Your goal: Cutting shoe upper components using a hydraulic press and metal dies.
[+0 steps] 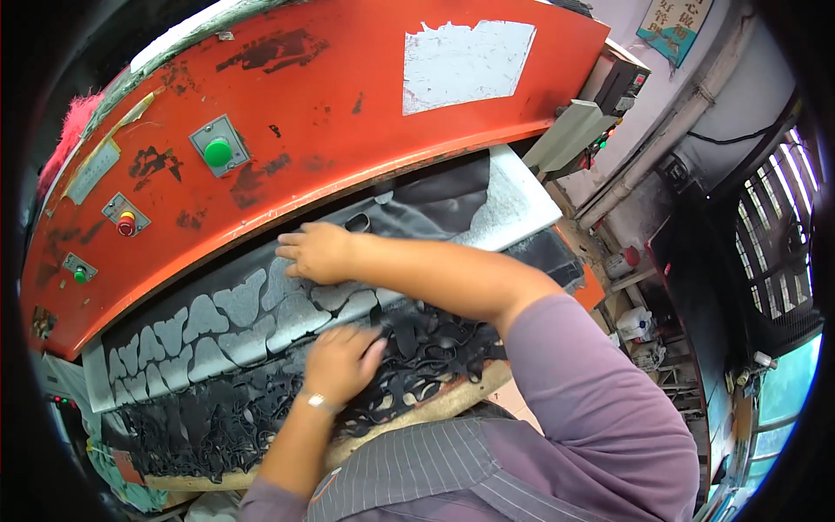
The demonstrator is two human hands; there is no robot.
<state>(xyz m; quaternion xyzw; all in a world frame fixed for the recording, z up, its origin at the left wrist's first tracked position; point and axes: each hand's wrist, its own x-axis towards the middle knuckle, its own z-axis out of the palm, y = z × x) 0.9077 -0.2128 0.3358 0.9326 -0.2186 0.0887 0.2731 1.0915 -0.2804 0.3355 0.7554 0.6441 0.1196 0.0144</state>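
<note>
A black leather-like sheet (435, 204) lies over a pale cutting board (517, 204) under a red press; rows of cut-out shapes in it show the grey board surface. Above the sheet, my right hand (317, 252) reaches across with its fingers spread, nothing visible in them. Close to that wrist a small dark metal ring, perhaps a cutting die (357, 223), stands on the sheet. My left hand (341, 361), a watch on its wrist, is over the board's near edge beside black offcut strips (417, 344). Its thumb is apart from the slightly blurred fingers.
The red press beam (304, 113) spans the far side, with a green button (217, 152) and a red stop button (127, 224). A control box (578, 130) juts out at its right end. Tangled scraps (209, 426) hang along the near wooden ledge (348, 452).
</note>
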